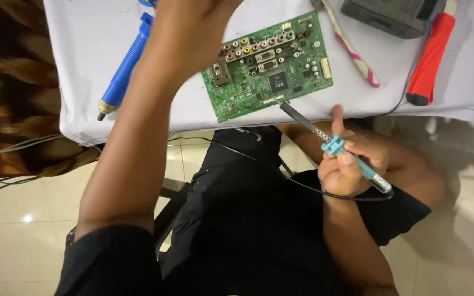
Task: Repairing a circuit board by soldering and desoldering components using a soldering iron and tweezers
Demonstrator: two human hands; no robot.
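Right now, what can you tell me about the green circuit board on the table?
The circuit board is a green rectangle lying flat and slightly turned on the white cloth. A row of coloured round sockets runs along its far edge, with metal connectors and a dark square chip nearer the middle. The soldering iron in the right hand has its tip at the board's near edge.

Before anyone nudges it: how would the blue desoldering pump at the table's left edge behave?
The blue desoldering pump looks round-bodied, so it may roll. It lies near the edge of the white-covered table, so a push could probably send it off. It appears to be rigid plastic, likely light and stiff.
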